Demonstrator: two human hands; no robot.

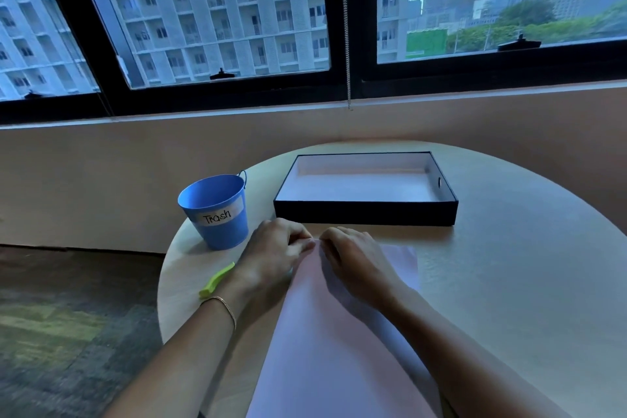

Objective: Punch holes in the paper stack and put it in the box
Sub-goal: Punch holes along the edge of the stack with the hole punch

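On round table, just short of open box: paper stack, far corner pinched by left hand and right hand, fingers curled onto it. Left of hands: blue bucket, green tool.

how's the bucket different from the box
The bucket is round, blue and tall; the box is rectangular, black outside and shallow. The bucket is labelled "Trash"; the box shows no writing. Both stand open-topped on the table.
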